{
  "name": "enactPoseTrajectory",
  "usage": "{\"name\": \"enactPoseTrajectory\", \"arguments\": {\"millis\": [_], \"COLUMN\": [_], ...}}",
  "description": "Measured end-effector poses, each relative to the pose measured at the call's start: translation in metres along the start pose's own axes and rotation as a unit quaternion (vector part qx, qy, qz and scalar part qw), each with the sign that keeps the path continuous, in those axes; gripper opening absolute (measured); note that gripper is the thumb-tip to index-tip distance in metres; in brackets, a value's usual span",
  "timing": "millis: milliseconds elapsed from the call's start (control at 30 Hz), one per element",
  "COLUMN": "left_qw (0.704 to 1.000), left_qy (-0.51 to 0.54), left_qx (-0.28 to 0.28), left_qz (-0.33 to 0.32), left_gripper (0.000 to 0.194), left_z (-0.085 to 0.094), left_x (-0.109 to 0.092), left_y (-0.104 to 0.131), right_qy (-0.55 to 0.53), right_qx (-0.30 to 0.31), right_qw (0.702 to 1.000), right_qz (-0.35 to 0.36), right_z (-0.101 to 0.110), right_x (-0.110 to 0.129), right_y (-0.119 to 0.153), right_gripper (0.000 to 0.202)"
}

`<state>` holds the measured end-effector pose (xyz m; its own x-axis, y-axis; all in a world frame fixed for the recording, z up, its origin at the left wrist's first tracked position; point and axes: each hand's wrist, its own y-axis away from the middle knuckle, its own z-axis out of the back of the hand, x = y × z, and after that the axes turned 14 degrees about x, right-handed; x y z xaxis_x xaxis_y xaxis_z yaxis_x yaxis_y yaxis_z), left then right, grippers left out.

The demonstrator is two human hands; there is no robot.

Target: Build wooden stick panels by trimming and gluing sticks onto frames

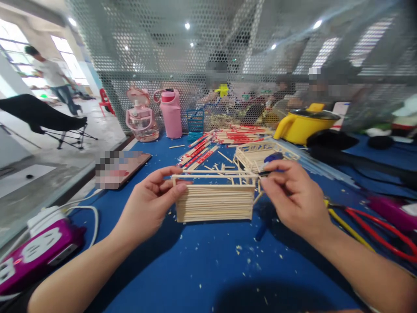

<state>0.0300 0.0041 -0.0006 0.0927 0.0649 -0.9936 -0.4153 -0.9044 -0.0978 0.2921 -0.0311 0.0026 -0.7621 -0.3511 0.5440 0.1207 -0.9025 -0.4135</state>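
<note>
In front of me is a small box-shaped frame [215,203] built of thin wooden sticks, with stacked sticks for its side wall and an open rail on top. My left hand [156,191] grips its left end, thumb on the near side and fingers behind. At the upper right corner, my right hand [293,195] is closed in a pinch around something small and dark that I cannot make out. A blue object [273,157] shows just above those fingers. Behind the frame lies another stick-built piece [257,154], partly covered by my right hand.
Paper-wrapped chopsticks [241,134] and loose sticks lie at the back. Beyond stand a pink bottle [171,115], a clear jug [142,119] and a yellow pot [302,128]. A phone [130,169] and purple power strip [42,252] sit left; red-handled pliers [381,221] lie right.
</note>
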Motion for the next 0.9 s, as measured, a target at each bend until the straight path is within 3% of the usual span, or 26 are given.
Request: {"name": "enactPoseTrajectory", "arguments": {"millis": [100, 233, 267, 367, 467, 567, 700, 900], "left_qw": [1.000, 0.999, 0.999, 0.999, 0.999, 0.998, 0.997, 0.997], "left_qy": [-0.016, -0.033, -0.036, -0.038, -0.039, -0.042, -0.051, -0.050], "left_qx": [-0.005, -0.022, -0.024, -0.029, -0.030, -0.034, -0.046, -0.044], "left_qz": [0.003, 0.006, 0.008, 0.016, 0.022, 0.028, 0.030, 0.039], "left_gripper": [0.034, 0.038, 0.039, 0.040, 0.039, 0.039, 0.040, 0.036], "left_z": [0.000, 0.000, 0.000, 0.000, 0.001, 0.002, 0.002, 0.001], "left_x": [-0.001, -0.001, -0.001, -0.001, 0.000, 0.001, 0.001, -0.003], "left_y": [0.001, 0.002, 0.002, 0.001, 0.002, 0.002, 0.003, 0.003], "right_qy": [-0.044, -0.051, -0.052, -0.090, -0.220, -0.356, -0.454, -0.392], "right_qx": [0.004, 0.139, 0.152, 0.148, 0.188, 0.206, 0.175, 0.178], "right_qw": [0.996, 0.983, 0.980, 0.976, 0.947, 0.900, 0.855, 0.889], "right_qz": [-0.078, -0.112, -0.113, -0.128, -0.135, -0.144, -0.178, -0.156], "right_z": [0.004, 0.003, 0.004, 0.008, 0.009, 0.004, -0.006, -0.006], "right_x": [-0.011, -0.018, -0.018, -0.012, -0.005, -0.003, -0.004, -0.004], "right_y": [-0.002, -0.006, -0.006, -0.007, -0.006, -0.005, -0.005, -0.005], "right_gripper": [0.020, 0.057, 0.059, 0.033, 0.013, 0.013, 0.018, 0.025]}}
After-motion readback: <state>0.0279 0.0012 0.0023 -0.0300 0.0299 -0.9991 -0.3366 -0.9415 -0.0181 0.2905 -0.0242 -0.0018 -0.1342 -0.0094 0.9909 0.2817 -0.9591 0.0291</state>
